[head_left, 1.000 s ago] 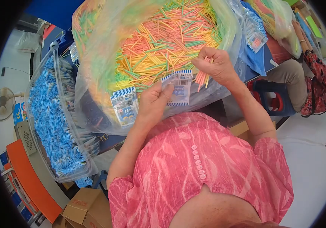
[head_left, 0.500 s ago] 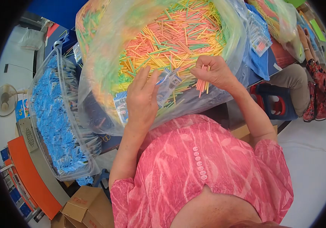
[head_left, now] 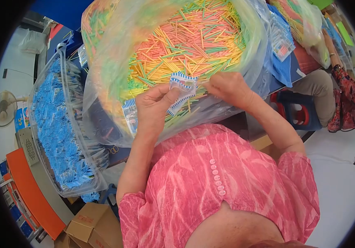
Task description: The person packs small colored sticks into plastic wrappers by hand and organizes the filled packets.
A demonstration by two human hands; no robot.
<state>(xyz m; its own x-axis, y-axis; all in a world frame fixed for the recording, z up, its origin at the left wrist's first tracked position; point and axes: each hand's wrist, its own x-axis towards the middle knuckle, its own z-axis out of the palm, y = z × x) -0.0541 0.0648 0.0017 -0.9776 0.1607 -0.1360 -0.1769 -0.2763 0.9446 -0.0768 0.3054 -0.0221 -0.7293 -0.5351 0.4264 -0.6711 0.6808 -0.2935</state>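
Note:
My left hand [head_left: 154, 105] pinches a small clear packet with blue-striped edges [head_left: 181, 89], which is bent between thumb and fingers. Just right of the packet, my right hand [head_left: 229, 89] is closed with its knuckles up; a pale tip shows at its fingers, and the rest of what it holds is hidden. Both hands are over the near edge of a large plastic bag [head_left: 252, 78] full of pink, yellow and green sticks [head_left: 185, 39]. Another striped packet [head_left: 130, 118] lies on the bag left of my left wrist.
A clear bin [head_left: 82, 153] of blue-striped packets [head_left: 57, 124] stands at the left. Cardboard boxes [head_left: 90, 225] are at the lower left. More packets [head_left: 283, 45] lie on a blue cloth at the right, near a blue stool [head_left: 297, 109] and a seated person's arm [head_left: 330, 47].
My left hand, spread at the packet half a second ago, now pinches it. The right hand has turned over, and the sticks that hung below it are out of sight.

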